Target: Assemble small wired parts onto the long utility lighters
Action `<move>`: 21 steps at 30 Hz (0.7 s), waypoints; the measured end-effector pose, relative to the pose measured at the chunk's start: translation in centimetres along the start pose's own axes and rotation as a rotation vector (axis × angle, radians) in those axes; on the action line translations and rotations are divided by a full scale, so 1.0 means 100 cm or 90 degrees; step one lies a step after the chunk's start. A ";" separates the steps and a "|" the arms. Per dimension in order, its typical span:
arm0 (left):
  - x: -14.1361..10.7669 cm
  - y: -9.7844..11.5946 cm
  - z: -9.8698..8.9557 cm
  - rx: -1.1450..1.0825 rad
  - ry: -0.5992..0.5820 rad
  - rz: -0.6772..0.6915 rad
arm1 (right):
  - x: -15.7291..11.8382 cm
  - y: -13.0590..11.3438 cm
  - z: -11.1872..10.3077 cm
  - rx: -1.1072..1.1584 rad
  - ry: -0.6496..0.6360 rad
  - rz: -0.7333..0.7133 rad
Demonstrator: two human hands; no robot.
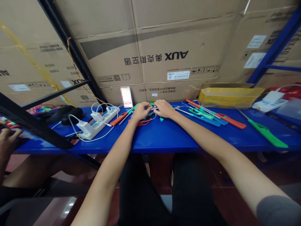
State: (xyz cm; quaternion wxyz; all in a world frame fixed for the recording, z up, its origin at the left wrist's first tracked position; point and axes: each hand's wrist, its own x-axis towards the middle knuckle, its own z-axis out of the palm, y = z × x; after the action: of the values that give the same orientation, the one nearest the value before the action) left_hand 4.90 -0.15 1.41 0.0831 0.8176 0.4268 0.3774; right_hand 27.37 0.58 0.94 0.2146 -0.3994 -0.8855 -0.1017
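My left hand (pixel 141 111) and my right hand (pixel 163 108) meet over a blue table (pixel 94 146), fingertips closed on a small green plastic part (pixel 148 104) with a thin metal tube (pixel 164 107). A red loop (pixel 143 123) and a teal piece (pixel 161 118) lie just below them. To the right lie long utility lighters: an orange one (pixel 231 121), teal ones (pixel 204 121) and a green one (pixel 265 133). Another orange lighter (pixel 119 118) lies left of my left hand.
A white power strip (pixel 98 123) with plugged-in chargers and cables sits left, near a blurred phone (pixel 127 96). A yellow box (pixel 228 98) stands behind the lighters. Black shelf posts (pixel 72 47) cross the left side, where another person's hand (pixel 8 141) shows. Cardboard cartons (pixel 155 47) fill the back.
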 end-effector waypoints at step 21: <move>0.002 -0.003 -0.001 0.020 0.023 0.001 | 0.000 -0.002 0.004 -0.028 0.008 0.012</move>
State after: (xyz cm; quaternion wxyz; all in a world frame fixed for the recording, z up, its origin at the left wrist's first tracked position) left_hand 4.66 0.21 1.46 0.0627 0.8121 0.4336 0.3853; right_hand 27.06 0.57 0.58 0.2125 -0.4118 -0.8778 -0.1215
